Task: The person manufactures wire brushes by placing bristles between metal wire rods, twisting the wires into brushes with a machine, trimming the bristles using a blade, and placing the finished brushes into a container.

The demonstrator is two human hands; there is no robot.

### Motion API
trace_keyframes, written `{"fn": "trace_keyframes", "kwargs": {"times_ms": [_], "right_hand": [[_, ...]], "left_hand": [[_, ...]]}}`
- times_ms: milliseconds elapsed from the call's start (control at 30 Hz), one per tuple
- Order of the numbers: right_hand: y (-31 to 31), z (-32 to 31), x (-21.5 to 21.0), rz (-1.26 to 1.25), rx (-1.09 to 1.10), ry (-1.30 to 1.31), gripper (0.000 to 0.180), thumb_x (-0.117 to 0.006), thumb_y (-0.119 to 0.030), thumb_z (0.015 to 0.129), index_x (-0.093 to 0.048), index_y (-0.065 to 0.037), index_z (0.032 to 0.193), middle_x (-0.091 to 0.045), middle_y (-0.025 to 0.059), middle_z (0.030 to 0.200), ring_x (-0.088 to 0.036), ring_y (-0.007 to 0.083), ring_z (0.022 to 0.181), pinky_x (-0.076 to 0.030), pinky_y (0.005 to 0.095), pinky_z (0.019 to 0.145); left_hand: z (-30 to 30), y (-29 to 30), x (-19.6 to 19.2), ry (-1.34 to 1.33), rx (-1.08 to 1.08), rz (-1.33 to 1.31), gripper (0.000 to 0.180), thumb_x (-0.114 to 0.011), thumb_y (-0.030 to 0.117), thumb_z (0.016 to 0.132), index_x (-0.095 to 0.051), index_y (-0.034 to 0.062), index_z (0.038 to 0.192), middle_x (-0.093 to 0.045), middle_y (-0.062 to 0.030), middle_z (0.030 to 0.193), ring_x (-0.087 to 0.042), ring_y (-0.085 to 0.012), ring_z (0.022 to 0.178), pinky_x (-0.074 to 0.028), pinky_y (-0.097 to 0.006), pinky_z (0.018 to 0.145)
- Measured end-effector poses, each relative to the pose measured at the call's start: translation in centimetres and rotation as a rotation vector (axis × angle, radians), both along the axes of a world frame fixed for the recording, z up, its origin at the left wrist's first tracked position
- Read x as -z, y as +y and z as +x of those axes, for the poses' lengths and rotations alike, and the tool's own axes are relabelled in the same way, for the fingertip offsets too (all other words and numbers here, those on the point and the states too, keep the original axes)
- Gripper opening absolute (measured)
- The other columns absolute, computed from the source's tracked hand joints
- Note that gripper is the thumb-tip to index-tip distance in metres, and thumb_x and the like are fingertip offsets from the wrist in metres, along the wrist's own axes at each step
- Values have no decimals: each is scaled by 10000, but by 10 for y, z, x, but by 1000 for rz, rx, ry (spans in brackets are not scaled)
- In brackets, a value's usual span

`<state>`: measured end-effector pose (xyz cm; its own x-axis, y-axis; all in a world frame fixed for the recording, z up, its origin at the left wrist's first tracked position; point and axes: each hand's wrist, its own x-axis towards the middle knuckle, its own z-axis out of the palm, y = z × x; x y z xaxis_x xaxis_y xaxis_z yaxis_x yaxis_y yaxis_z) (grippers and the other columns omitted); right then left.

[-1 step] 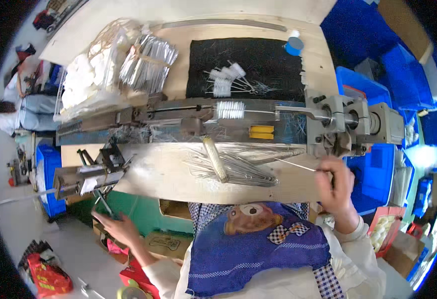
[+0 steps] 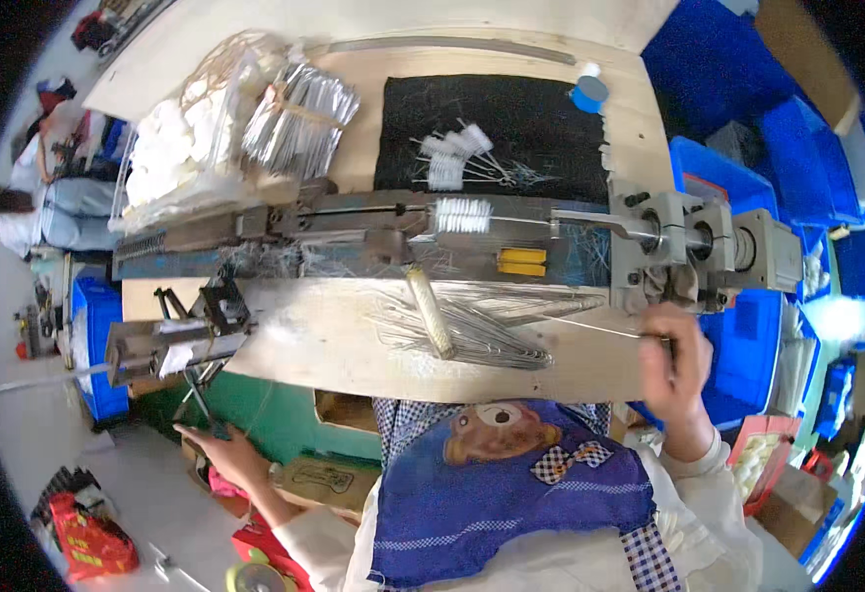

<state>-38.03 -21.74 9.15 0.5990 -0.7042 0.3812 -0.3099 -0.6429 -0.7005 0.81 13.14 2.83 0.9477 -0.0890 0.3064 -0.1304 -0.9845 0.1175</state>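
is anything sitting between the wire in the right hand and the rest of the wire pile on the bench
Nothing visible does. The right hand pinches one thin wire that runs left over bare bench straight to the wire pile. A cream roller lies across the pile, left of the wire's free end.

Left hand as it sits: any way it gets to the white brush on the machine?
Probably not. The left hand is low under the bench edge by a lever, and the bench lies between it and the white brush.
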Motion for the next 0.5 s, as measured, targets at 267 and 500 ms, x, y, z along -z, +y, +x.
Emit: {"fn": "trace_keyframes", "kwargs": {"times_ms": [267,500], "right_hand": [[-6,4,-21,314,173,-106,35,-562,0,798,-569,-4,833,-596,117,737,-567,209,614,-449,313,584],[8,98,-53,223,-460,-6,75,-656,-43,784,-607,-26,838,-650,122,799,-643,288,723,-491,330,651]], "left_hand": [[-37,-35,14,-79,245,-33,810,-692,138,795,-234,30,1454,-413,-268,1378,-483,-386,1211,-319,-514,1035],[-148,-188,-94,1358,1389,-450,440,-474,209,965,-371,-39,1314,-534,-271,1119,-538,-394,1078,-432,-468,878]]}}
